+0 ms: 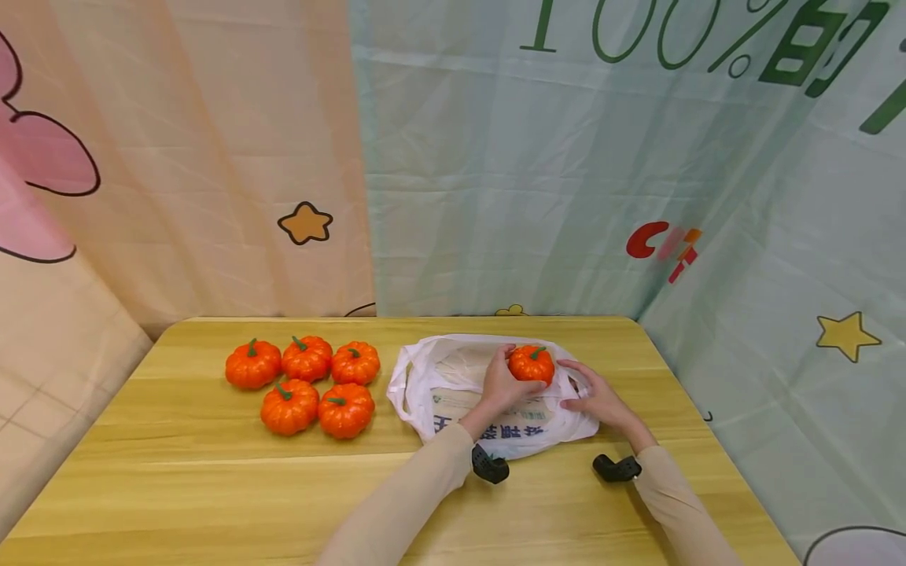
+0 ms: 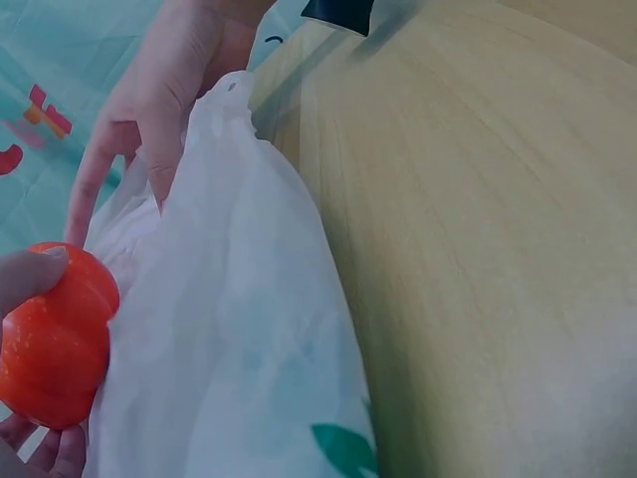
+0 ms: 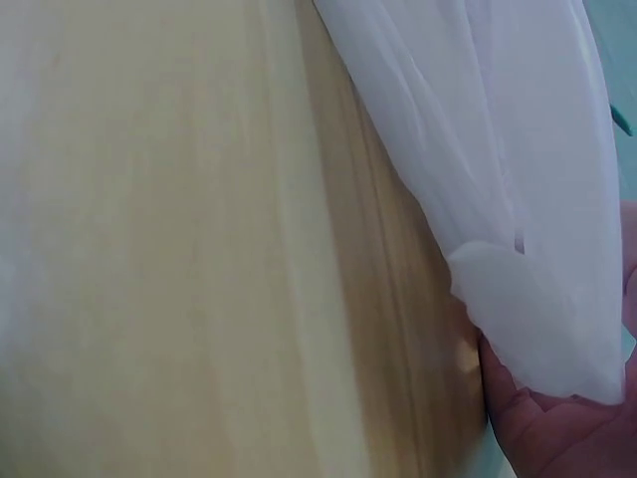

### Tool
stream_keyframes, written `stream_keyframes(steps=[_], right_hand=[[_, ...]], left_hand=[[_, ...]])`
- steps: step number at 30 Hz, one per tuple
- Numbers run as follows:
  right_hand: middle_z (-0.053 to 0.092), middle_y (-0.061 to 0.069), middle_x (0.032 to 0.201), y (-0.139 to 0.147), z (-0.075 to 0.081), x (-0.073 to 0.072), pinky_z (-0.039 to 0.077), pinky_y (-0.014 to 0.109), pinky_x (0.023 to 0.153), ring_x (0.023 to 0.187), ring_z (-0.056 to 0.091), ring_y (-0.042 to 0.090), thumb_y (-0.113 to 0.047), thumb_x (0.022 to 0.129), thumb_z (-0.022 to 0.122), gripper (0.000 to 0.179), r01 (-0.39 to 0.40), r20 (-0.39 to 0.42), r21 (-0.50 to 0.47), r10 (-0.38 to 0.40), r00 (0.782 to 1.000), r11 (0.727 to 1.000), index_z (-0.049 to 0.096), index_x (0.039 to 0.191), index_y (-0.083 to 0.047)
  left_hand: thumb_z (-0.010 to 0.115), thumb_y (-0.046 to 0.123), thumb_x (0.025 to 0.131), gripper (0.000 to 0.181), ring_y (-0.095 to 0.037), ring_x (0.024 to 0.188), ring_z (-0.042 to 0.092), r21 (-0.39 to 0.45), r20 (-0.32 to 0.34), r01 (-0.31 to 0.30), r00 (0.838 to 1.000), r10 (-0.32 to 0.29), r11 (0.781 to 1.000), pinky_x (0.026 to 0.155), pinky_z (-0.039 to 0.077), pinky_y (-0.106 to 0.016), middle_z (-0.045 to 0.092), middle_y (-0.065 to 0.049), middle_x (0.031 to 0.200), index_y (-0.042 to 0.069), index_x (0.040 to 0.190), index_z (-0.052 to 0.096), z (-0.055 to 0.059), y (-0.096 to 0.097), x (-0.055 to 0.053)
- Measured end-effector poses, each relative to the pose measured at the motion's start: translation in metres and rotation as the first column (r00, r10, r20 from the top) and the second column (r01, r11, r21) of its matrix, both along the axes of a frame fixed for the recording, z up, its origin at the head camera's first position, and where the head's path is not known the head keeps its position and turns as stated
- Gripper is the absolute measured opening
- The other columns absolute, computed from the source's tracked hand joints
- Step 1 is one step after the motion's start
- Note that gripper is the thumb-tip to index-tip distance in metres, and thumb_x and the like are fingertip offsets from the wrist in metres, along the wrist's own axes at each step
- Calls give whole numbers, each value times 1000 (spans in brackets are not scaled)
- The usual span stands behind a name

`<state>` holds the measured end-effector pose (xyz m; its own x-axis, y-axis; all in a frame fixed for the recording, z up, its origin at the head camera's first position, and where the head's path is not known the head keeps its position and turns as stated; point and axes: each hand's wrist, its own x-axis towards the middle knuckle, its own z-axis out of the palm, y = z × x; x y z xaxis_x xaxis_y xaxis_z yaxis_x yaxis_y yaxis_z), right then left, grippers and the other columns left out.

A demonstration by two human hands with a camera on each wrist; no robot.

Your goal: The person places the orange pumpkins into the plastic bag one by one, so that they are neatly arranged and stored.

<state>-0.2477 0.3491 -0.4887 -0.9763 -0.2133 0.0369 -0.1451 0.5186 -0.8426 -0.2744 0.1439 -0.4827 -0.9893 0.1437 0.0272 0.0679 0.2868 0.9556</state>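
Observation:
In the head view my left hand [image 1: 501, 387] grips a small orange pumpkin [image 1: 532, 364] with a green stem, thumb and fingers on opposite sides. The pumpkin is over the mouth of a white plastic bag [image 1: 453, 346] with blue print, which lies on the table. My right hand [image 1: 600, 399] is at the bag's right end, its thumb and fingers spread and fairly straight. In the left wrist view one right finger reaches toward the pumpkin, and the thumb's tip is hidden behind the bag. The right wrist view shows bag plastic [image 3: 537, 329] lying against the right hand.
Several more orange pumpkins sit grouped on the wooden table [image 1: 212, 487], left of the bag; one is a front pumpkin [image 1: 346, 412]. Printed curtains [image 1: 495, 196] hang behind the table and along its right side. Black wrist devices are on both wrists.

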Motion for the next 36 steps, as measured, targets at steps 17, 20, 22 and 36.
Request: stream_keyframes(steps=[17,20,22,36], right_hand=[[33,25,150,-4,2,1,9,71,110,140,20,48,1,78,74,71,-8,-15,-9,8,1000,1000,42,141,-3],[33,24,151,-4,3,1,9,71,110,141,19,48,1,78,73,72,-6,-10,-9,6,1000,1000,41,142,-4],[32,24,151,-4,3,2,8,71,110,141,19,48,2,78,73,72,-2,-4,-11,2,1000,1000,41,142,-4],[32,26,150,-2,3,3,13,71,109,138,23,48,0,79,73,72,18,-17,-15,-18,1000,1000,39,143,-3]], left_hand=[[81,21,77,71,-28,124,50,11,-14,-26,1000,26,1000,105,44,-45,49,-11,135,10,135,42,-2,1,3],[81,22,77,71,-27,123,50,1,-18,-26,1000,26,1000,105,44,-44,49,-11,133,10,136,42,-2,1,3],[81,22,77,71,-28,122,51,-15,-27,-27,999,27,1000,105,45,-44,49,-12,132,9,136,43,-2,2,3],[79,22,79,73,-30,124,50,-58,-6,21,1000,-21,998,105,44,-46,47,-15,136,7,141,42,3,0,6]])
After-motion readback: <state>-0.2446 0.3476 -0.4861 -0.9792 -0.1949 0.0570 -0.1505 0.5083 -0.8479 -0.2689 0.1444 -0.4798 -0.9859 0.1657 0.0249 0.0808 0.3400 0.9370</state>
